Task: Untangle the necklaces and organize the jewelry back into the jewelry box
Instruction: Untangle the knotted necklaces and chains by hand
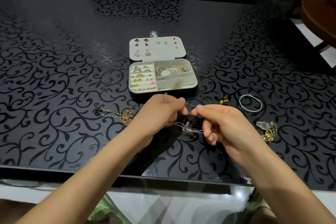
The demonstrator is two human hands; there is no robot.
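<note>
Dangling silver necklace (189,129) (tangled) between hands (158,112) (227,125)

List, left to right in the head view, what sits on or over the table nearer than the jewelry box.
gold necklace → left hand → silver necklace, pinched by both hands → right hand → silver bangle → gold tangle. The small gold piece is left out because it lines up with the right hand.
</note>
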